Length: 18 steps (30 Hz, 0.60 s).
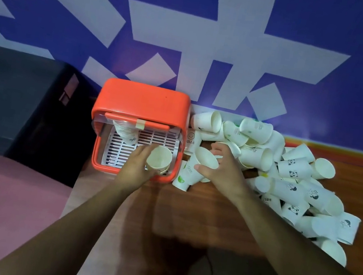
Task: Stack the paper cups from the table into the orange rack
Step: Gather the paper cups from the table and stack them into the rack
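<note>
over on the left, the orange rack (142, 104) sits open on the table (187, 206), with a short stack (125, 131) of nested cups leaning in its back left corner. the left hand (136, 165) is over the rack's slatted floor, fingers wrapped round a white cup (159, 159), mouth up toward us. best play here, i'd say: line that cup up with the stack and slide it home gently, no squeezing, since thin paper walls likely dent. the right hand (223, 169) is curled round a second cup (206, 157) at the near edge of the pile (291, 171). the pile is white cups tumbled on their sides, some printed with pandas, green leaves or lettering, spread across the table's right.
</note>
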Motion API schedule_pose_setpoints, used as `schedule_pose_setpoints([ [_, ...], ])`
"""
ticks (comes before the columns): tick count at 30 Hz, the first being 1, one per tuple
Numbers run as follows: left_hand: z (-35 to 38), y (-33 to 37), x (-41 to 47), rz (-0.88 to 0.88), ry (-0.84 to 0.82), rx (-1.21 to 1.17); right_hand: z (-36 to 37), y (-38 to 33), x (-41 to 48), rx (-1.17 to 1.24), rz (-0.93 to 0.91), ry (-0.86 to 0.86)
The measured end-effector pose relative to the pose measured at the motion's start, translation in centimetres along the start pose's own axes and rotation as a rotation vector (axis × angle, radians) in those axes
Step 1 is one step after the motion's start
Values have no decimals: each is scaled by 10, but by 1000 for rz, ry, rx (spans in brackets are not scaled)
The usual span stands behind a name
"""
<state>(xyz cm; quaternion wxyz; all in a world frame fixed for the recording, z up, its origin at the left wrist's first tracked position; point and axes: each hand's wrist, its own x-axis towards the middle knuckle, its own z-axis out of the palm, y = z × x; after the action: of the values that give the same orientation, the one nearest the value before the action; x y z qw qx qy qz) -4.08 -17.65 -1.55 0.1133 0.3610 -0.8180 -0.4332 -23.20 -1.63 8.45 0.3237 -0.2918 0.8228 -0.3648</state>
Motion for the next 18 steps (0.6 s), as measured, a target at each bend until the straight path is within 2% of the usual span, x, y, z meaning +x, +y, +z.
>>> schedule_pose_setpoints([
  [2,-1,-5,3,-61,-63,-40,7,0,2,-43,-2,7],
  [6,-9,-14,7,-61,-179,-64,27,-7,9,-116,-77,-19],
  [11,-16,-27,7,-123,-209,-182,52,-17,10,-150,-164,-64],
  [18,-26,-31,24,-58,-302,-139,74,-9,23,-410,-365,-153],
])
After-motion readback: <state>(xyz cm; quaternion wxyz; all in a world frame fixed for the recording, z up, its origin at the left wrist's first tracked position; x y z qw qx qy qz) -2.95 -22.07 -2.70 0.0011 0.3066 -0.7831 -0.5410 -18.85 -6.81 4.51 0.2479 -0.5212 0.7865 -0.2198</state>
